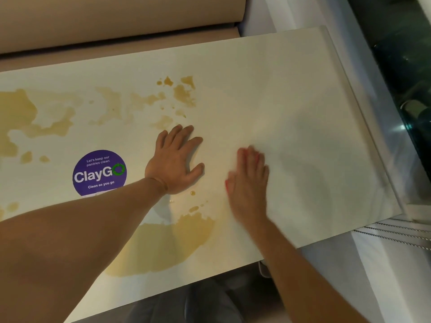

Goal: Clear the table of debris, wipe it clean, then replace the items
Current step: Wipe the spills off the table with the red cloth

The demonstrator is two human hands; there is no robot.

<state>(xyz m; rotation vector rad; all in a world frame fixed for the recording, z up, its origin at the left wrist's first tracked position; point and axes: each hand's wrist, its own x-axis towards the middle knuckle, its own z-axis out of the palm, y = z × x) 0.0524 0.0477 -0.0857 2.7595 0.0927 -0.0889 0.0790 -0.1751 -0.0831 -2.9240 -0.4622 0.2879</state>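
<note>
Nearest me, low in the frame, a wide tan puddle spreads over the white counter, reaching almost to its near edge. My left forearm crosses above it from the lower left.

Just beyond, at the middle of the frame, my left hand lies flat on the counter, fingers straight and spread, holding nothing. Small tan drops sit beside its wrist. To its right my right hand also lies palm down with fingers straight and close together, empty; it is blurred, so I cannot tell finer detail. The two hands are near each other but apart.

Left of my left wrist a round purple ClayGo sticker is stuck to the counter, reading "Clean as you go".

Farther off, more tan spill patches run across the left and centre of the counter, with darker splotches past my left fingertips. The right part of the counter looks unstained.

Across the top left runs a tan padded bench.
</note>
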